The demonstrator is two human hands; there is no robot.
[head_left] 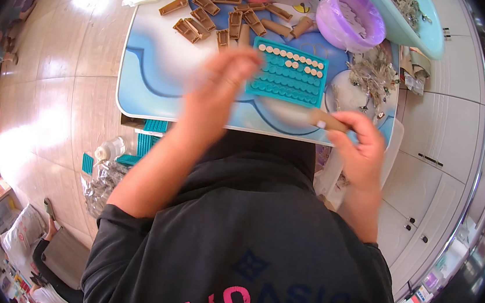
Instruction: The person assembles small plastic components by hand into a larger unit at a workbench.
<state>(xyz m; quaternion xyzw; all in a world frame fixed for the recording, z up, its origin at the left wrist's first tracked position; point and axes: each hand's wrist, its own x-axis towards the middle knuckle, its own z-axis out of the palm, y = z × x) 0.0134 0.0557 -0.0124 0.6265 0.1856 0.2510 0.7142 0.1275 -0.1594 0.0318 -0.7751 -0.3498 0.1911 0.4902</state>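
Note:
My right hand (363, 145) grips a brown plastic piece (330, 122) near the table's front edge; a small whitish patch shows on the piece. My left hand (217, 82), smeared by motion, hovers at the left edge of a teal tray (284, 81), its fingers too blurred to show whether they hold anything. Round cream discs (290, 55) fill the tray's far row, and several more sit in the row below, toward the right. Beyond my left hand, several brown hollow plastic pieces (203, 18) lie scattered on the table.
On the right of the blue-and-white table (160, 100) stands a purple basin (348, 21) lined with plastic. A pale green tub (424, 23) is behind it. Small metallic-looking parts (372, 76) are heaped beside the tray. More teal trays (147, 142) and a clear bag (102, 187) lie below left.

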